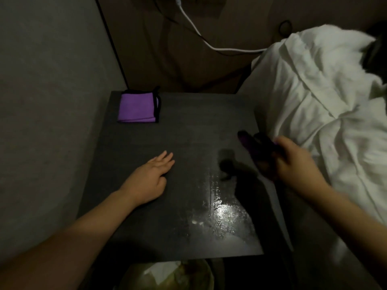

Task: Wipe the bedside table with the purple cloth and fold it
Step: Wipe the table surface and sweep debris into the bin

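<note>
Our left hand (pixel 154 174) lies open on the desk (pixel 188 126); our right hand (pixel 293 162) grips a dark object (pixel 262 145); purple cloth (pixel 137 108) sits folded.

Cloth (pixel 137 108) on table's (pixel 188 126) far-left corner.
</note>
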The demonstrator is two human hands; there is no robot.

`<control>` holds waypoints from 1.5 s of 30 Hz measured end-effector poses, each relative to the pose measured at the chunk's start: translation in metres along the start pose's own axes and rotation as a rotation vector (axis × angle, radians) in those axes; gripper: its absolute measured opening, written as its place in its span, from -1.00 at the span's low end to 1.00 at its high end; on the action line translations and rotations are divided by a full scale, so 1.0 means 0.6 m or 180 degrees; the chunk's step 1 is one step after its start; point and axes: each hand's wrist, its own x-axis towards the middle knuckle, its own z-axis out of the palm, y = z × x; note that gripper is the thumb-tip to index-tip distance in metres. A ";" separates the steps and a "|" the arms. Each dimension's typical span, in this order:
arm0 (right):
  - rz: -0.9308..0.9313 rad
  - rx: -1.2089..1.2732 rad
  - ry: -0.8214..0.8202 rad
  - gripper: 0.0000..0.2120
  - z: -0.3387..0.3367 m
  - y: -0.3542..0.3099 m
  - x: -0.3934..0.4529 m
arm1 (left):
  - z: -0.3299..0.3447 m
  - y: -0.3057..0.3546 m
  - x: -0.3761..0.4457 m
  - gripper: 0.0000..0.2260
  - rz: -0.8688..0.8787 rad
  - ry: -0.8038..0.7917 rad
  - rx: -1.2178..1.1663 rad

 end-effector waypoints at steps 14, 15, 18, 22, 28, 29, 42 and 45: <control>-0.0095 -0.0307 -0.0739 -0.54 0.138 0.095 0.072 | 0.013 -0.001 0.007 -0.38 -0.0033 0.0094 -0.0071; -0.0119 -0.0271 -0.0669 -0.54 0.141 0.098 0.065 | 0.013 -0.002 0.008 -0.41 -0.0025 0.0071 -0.0056; -0.0181 -0.0147 -0.0624 -0.52 0.143 0.104 0.024 | 0.009 0.000 0.009 -0.46 -0.0053 0.0000 -0.0072; -0.0180 0.0068 -0.0773 -0.50 0.154 0.098 -0.085 | 0.003 0.004 0.009 -0.48 -0.0047 -0.0089 -0.0080; -0.0276 0.0252 -0.0839 -0.48 0.167 0.050 -0.193 | 0.002 0.009 0.010 -0.48 -0.0123 -0.0103 -0.0086; -0.0361 0.0267 -0.0870 -0.50 0.168 0.039 -0.205 | 0.002 0.009 0.010 -0.47 -0.0122 -0.0109 -0.0082; 0.1554 0.1964 0.0594 -0.70 0.099 0.015 -0.116 | 0.008 0.007 0.008 -0.47 -0.0144 -0.0096 -0.0226; 0.1141 0.1211 0.0783 -0.74 0.104 0.010 -0.065 | 0.006 0.008 0.007 -0.48 -0.0148 -0.0122 -0.0248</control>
